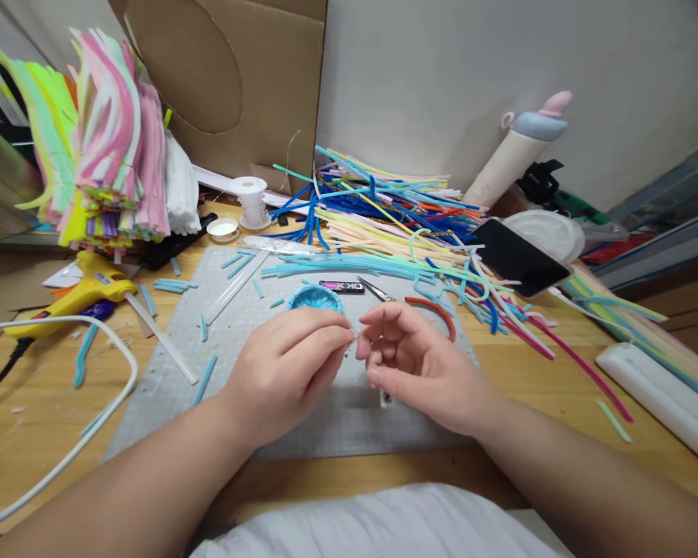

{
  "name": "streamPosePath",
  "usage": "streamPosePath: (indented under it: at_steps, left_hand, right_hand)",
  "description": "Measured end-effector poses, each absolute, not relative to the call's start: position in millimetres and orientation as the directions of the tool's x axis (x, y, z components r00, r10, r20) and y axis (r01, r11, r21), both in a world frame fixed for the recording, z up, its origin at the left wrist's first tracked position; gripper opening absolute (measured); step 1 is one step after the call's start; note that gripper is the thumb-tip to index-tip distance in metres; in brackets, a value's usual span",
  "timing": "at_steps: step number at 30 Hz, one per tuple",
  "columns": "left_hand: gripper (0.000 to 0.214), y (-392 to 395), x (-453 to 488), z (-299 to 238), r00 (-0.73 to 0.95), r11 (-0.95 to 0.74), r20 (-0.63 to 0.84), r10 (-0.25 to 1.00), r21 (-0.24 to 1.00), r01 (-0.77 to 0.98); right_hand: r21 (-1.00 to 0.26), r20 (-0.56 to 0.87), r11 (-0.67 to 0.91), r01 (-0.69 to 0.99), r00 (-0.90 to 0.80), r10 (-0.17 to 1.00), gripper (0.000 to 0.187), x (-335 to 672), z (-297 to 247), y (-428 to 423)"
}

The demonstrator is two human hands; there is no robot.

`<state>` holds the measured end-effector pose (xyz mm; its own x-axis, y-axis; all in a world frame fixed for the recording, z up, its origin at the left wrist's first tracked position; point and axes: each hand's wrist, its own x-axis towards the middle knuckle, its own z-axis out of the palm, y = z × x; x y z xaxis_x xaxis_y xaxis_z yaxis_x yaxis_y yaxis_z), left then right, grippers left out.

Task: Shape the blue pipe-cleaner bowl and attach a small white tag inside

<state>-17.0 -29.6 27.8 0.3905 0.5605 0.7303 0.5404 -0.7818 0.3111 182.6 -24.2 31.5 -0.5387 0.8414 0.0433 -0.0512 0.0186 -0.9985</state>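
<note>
My left hand (294, 372) is closed, its thumb and fingertips pinched together over the grey cutting mat (337, 434). What it pinches is too small to make out. Facing it, my right hand (422, 368) has its fingers curved and apart from the thumb, the fingertips almost meeting the left ones. Just behind the left hand is a round, light blue fuzzy piece (316, 297), partly hidden. Scissors (375, 289) with a red-orange handle (436, 308) lie behind the right hand, near a black and purple labelled item (341, 287). Under the right hand shows a small white thing with a black mark (387, 398).
Cut blue pipe-cleaner pieces (205, 380) are scattered on the mat. A yellow glue gun (73, 298) and white cable (131, 364) lie left. Pipe cleaners (378, 201) pile up at the back, beside a spool (251, 203). A phone (520, 256) and white power strip (663, 399) are right.
</note>
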Motion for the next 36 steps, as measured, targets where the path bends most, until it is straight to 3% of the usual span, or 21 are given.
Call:
streamPosePath:
  at_steps: [2,5,9,13,15,18,20,22,25,29,36]
  left_hand:
    - [0.019,-29,-18,28,0.375,-0.773,0.737,0.562,0.306,0.556]
    - [0.019,-28,-18,28,0.371,-0.76,0.731,0.572,0.303,0.575]
    - [0.019,-28,-17,28,0.376,-0.759,0.731,0.57,0.293,0.581]
    - [0.019,-29,-16,27,0.386,-0.764,0.723,0.573,0.302,0.569]
    - [0.019,-29,-16,27,0.39,-0.765,0.719,0.575,0.304,0.567]
    - [0.019,-28,-16,26,0.398,-0.765,0.708,0.584,0.314,0.563]
    - [0.017,-27,-16,26,0.407,-0.766,0.694,0.593,0.332,0.55]
    - [0.014,-27,-15,27,0.417,-0.771,0.683,0.6,0.354,0.528]
    - [0.012,-28,-13,26,0.422,-0.774,0.675,0.606,0.378,0.507]
    - [0.013,-31,-11,23,0.427,-0.779,0.669,0.608,0.4,0.483]
    - [0.016,-33,-10,26,0.46,-0.794,0.648,0.607,0.488,0.362]
  right_hand:
    - [-0.966,0.13,0.214,0.144,-0.441,0.888,0.027,183,34,-27]
    - [-0.792,0.323,0.484,0.373,-0.417,0.849,0.012,186,39,-29]
    - [-0.599,0.49,0.693,0.402,-0.5,0.714,0.017,190,40,-31]
    - [-0.551,0.573,0.756,0.355,-0.497,0.651,0.035,190,41,-37]
    - [-0.694,0.47,0.656,0.296,-0.503,0.725,0.03,189,43,-39]
    - [-0.98,0.145,0.199,0.031,-0.576,0.805,0.019,188,49,-40]
    - [-0.985,0.061,-0.062,-0.161,-0.661,0.748,0.022,187,52,-39]
    - [-0.968,0.103,-0.081,-0.237,-0.669,0.736,0.024,187,52,-38]
    - [-0.963,0.251,0.252,-0.092,-0.638,0.728,0.026,187,50,-38]
    - [-0.652,0.482,0.748,0.124,-0.694,0.535,0.027,188,46,-37]
    - [-0.285,0.638,0.949,0.136,-0.712,0.294,0.022,192,48,-30]
